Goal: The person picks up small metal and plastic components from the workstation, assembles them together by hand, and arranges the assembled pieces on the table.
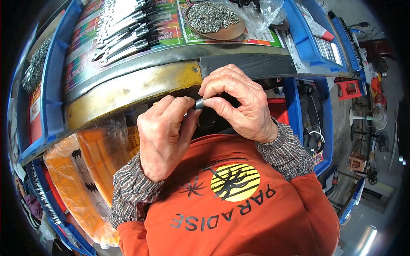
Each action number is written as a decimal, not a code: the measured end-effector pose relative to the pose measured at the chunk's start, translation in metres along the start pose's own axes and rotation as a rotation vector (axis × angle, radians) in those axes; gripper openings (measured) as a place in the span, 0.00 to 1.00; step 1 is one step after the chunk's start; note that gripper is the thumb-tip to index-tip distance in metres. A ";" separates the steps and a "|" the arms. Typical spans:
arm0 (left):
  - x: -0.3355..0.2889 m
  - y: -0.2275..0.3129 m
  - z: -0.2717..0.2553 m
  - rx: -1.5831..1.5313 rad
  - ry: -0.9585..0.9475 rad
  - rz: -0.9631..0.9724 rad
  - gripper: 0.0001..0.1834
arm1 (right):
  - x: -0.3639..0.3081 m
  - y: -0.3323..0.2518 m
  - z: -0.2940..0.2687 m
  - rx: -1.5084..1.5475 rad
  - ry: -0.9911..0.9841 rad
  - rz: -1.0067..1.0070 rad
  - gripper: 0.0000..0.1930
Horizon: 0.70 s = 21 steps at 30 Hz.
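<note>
In front of my chest, just off the bench edge, my left hand [164,132] is closed, pinching a small dark cylindrical piece [199,103] between thumb and fingers. The right hand [241,102] comes in from the other side, its thumb and curled fingers closed at the piece's right end. Most of the piece is covered by fingertips, so its exact kind does not show. Several slim metal-and-black parts [128,36] lie side by side on the bench beyond the left hand. A round dish [228,34] heaped with tiny metal pins [209,18] rests beyond the right hand.
A yellow metal strip [141,94] and a dark strip [252,65] line the bench edge. Blue bins stand at left [53,85] and upper right [305,34]. Below the bench are plastic-wrapped orange trays [96,155] and a blue drawer [326,128]. Fans [380,117] stand far right.
</note>
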State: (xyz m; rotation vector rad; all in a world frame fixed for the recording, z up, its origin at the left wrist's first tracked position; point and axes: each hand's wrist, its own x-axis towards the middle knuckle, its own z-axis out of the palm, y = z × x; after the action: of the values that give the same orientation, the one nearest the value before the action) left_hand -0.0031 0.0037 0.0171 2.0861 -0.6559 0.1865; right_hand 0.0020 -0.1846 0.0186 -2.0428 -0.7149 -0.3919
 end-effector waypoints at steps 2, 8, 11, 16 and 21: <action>-0.001 -0.001 0.001 0.012 0.012 0.008 0.09 | -0.001 0.000 0.000 0.005 0.000 0.016 0.05; -0.002 -0.001 0.003 0.067 0.026 0.063 0.11 | -0.004 -0.001 0.006 -0.083 0.058 -0.076 0.09; -0.002 -0.003 0.003 0.129 0.057 0.112 0.12 | -0.006 -0.003 0.011 -0.255 0.116 -0.200 0.10; -0.002 -0.006 0.004 0.184 0.080 0.187 0.13 | -0.017 0.000 0.016 -0.404 0.106 -0.320 0.14; 0.003 -0.008 -0.005 0.219 0.040 0.199 0.12 | -0.006 0.001 0.008 -0.286 0.112 -0.289 0.14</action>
State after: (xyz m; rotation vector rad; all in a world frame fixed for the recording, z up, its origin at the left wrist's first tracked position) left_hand 0.0038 0.0099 0.0153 2.2163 -0.8514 0.4282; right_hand -0.0016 -0.1806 0.0106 -2.1638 -0.9309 -0.8085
